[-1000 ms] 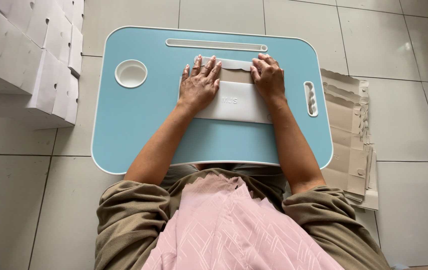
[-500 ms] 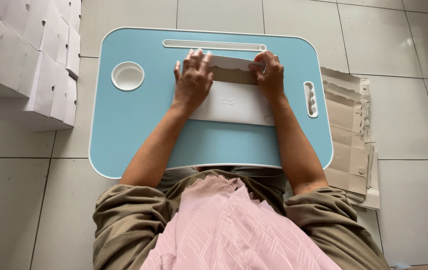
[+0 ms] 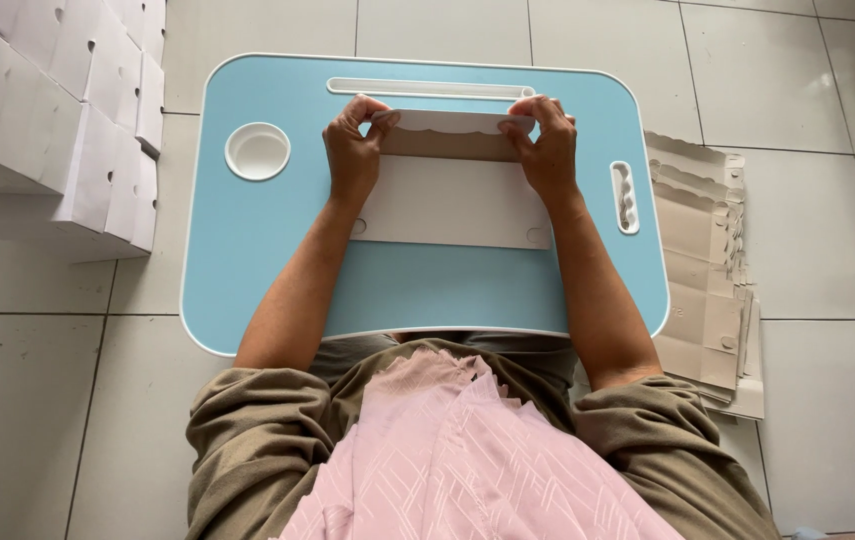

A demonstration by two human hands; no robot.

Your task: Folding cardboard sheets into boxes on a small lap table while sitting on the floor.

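Your left hand [image 3: 352, 150] and right hand [image 3: 547, 148], each grip pinched tight on the white scalloped cardboard flap [image 3: 452, 122], twelve o'clock on the light-blue table [image 3: 247, 250].

Stacked white boxes [image 3: 57, 110], flat cardboard pile [image 3: 702, 270], grey tiled floor [image 3: 17, 420]

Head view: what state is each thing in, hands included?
Left hand: grips the flap's left end.
Right hand: grips the flap's right end.
White cardboard sheet: flat on the tray, far flap lifted and folded.
Blue lap tray: level on the tiled floor.
Folded white boxes: stacked, left.
Flat cardboard blanks: piled, right.
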